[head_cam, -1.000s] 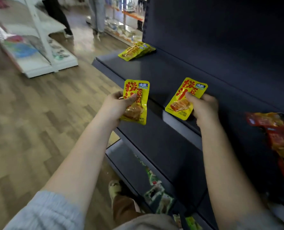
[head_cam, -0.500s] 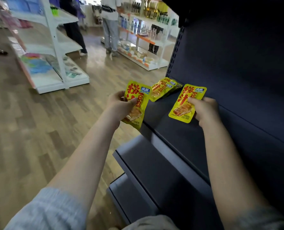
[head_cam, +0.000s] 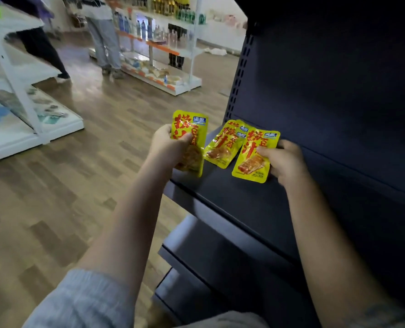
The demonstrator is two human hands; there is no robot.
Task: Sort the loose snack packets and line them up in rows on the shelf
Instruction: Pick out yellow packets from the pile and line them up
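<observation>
Centre frame: left hand (head_cam: 167,147) and right hand (head_cam: 283,159) each pinch a yellow snack packet (head_cam: 256,157); light, limp, probably slippery film, best gripped by its edge.

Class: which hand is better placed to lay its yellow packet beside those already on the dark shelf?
Probably the right hand: its packet sits over the shelf, next to the lying packets. The left hand holds its packet off the edge.

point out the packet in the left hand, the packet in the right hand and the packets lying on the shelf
left-hand packet (head_cam: 193,129): head view, upper printed face.
right-hand packet (head_cam: 252,165): head view, lower food picture.
shelf packets (head_cam: 221,147): head view, face of the top one.
</observation>
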